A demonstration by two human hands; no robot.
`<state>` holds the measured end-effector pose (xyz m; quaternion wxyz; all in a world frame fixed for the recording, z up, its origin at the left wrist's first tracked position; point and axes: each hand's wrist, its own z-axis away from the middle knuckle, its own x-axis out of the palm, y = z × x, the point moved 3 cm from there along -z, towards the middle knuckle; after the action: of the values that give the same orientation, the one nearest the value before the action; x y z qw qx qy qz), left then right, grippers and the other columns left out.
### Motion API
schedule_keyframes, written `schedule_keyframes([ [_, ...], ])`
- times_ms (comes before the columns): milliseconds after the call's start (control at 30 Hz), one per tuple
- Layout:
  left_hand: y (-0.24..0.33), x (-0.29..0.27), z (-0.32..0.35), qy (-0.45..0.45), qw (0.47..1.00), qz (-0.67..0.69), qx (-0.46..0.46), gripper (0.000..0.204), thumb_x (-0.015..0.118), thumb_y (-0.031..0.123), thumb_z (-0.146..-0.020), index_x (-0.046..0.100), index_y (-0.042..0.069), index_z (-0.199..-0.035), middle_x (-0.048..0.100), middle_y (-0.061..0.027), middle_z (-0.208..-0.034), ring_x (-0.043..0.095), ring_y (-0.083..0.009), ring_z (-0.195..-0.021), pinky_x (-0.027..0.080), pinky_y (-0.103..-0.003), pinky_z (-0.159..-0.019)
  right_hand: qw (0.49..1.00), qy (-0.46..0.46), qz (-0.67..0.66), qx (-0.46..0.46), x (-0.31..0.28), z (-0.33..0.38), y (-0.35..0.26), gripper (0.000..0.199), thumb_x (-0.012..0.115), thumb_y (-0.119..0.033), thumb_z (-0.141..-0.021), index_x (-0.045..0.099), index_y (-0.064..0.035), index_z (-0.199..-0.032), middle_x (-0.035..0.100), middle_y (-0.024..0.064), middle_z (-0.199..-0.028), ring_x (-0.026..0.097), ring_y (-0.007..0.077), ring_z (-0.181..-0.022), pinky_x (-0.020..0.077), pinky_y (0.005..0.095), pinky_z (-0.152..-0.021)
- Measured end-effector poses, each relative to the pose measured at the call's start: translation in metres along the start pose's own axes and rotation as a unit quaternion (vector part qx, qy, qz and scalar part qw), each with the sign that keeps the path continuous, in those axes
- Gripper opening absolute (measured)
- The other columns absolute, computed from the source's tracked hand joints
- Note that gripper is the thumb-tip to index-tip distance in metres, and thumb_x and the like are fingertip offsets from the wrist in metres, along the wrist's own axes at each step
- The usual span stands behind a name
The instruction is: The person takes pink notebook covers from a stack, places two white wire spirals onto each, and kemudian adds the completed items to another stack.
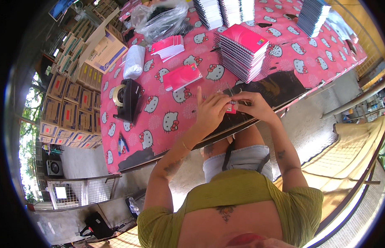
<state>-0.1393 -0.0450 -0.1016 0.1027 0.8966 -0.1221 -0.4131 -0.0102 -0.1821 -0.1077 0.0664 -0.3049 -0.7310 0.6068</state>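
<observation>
My left hand (pixel 212 109) and my right hand (pixel 255 106) meet at the near edge of the table. Between their fingertips is a small pink-red piece (pixel 231 109), mostly covered by the fingers, so its kind cannot be made out. Both hands are pinched on it, though the left index finger points up and away. Just beyond the left hand lies a pink booklet stack (pixel 182 77), with loose pink covers (pixel 167 46) farther back. A tall pile of pink spiral notebooks (pixel 243 51) stands beyond the right hand.
A black tape dispenser (pixel 129 99), a white plastic roll (pixel 134 62) and a blue cutter (pixel 123 143) lie on the left of the table. Blue spiral notebooks (pixel 312 18) and white-paged stacks (pixel 223 13) stand at the back. Cardboard boxes (pixel 70 107) are piled to the left.
</observation>
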Motion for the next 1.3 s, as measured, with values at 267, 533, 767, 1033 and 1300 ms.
schedule_keyframes([
  [267, -0.001, -0.005, -0.001, -0.024, 0.999, 0.026, -0.017, 0.023, 0.071, 0.024, -0.088, 0.066, 0.008, -0.105, 0.069, -0.0043, -0.105, 0.062, -0.0251, -0.098, 0.041, -0.045, -0.097, 0.994, -0.061, 0.038, -0.077, -0.014, -0.009, -0.009, 0.009, 0.069, 0.002, -0.082, 0.07, 0.0029, -0.091, 0.068, 0.0075, -0.077, 0.062, 0.0113, -0.07, 0.0492, 0.027, -0.064],
  [533, 0.007, -0.02, -0.015, -0.116, 0.993, -0.034, -0.015, 0.025, 0.069, 0.02, -0.088, 0.063, 0.004, -0.107, 0.065, -0.0098, -0.094, 0.062, -0.0291, -0.089, 0.049, -0.043, -0.079, 0.983, 0.091, 0.137, -0.08, 0.0, -0.01, -0.021, 0.016, 0.071, 0.0, -0.074, 0.065, -0.0002, -0.089, 0.062, 0.0133, -0.083, 0.064, 0.0268, -0.076, 0.0513, 0.0339, -0.066],
  [767, 0.052, -0.083, -0.13, 0.124, 0.975, 0.177, -0.054, 0.025, 0.066, 0.015, -0.094, 0.061, 0.001, -0.113, 0.066, -0.015, -0.102, 0.064, -0.026, -0.102, 0.05, -0.04, -0.088, 0.975, 0.176, 0.062, -0.121, -0.033, 0.001, -0.138, 0.058, 0.07, -0.005, -0.086, 0.052, -0.0047, -0.141, 0.056, 0.0137, -0.123, 0.06, 0.0225, -0.106, 0.0512, 0.0346, -0.088],
  [1033, -0.018, -0.022, -0.229, 0.052, 0.991, 0.114, -0.04, 0.025, 0.063, 0.016, -0.093, 0.066, 0.007, -0.117, 0.065, -0.0195, -0.117, 0.062, -0.0351, -0.108, 0.047, -0.041, -0.094, 0.977, 0.108, 0.171, -0.066, -0.165, -0.113, -0.098, 0.044, 0.062, -0.006, -0.09, 0.059, -0.0023, -0.134, 0.067, 0.0138, -0.122, 0.063, 0.0198, -0.107, 0.0486, 0.0321, -0.092],
  [1300, -0.05, -0.01, -0.2, 0.258, 0.966, 0.007, -0.033, 0.025, 0.065, 0.02, -0.092, 0.067, 0.008, -0.113, 0.066, -0.018, -0.109, 0.063, -0.0355, -0.102, 0.05, -0.043, -0.086, 0.85, 0.239, 0.441, -0.16, -0.131, -0.103, -0.079, 0.037, 0.062, -0.016, -0.088, 0.066, -0.009, -0.124, 0.065, 0.0104, -0.126, 0.06, 0.0278, -0.117, 0.0418, 0.0509, -0.102],
])
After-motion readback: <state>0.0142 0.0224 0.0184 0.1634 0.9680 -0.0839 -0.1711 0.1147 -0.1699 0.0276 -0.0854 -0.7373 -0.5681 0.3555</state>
